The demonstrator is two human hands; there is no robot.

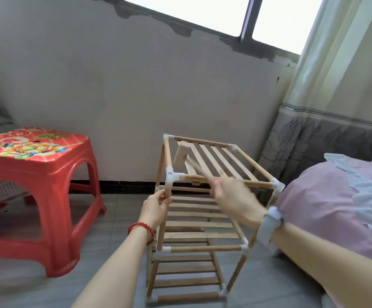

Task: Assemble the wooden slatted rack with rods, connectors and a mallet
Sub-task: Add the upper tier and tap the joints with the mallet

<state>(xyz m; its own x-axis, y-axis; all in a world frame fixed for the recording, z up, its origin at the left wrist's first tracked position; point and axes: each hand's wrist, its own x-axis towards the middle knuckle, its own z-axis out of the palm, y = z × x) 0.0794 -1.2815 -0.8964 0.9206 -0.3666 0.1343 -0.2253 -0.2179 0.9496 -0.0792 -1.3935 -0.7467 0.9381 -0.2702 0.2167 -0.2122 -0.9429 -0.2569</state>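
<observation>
rack [202, 221] between hands, left [156, 210] gripping rod [167, 165], right [236, 198] swinging mallet [181, 155]

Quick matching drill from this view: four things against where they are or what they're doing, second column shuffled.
1. left hand
2. right hand
3. stool
4. mallet

A. red, on the floor left of the rack
B. grips an upright rod below a white connector
C. blurred, above the top slats
D. holds the mallet handle

Pairs: 1-B, 2-D, 3-A, 4-C

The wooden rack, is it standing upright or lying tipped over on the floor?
Upright. The wooden rack stands on the floor, its slatted tiers stacked one above another, level.
</observation>
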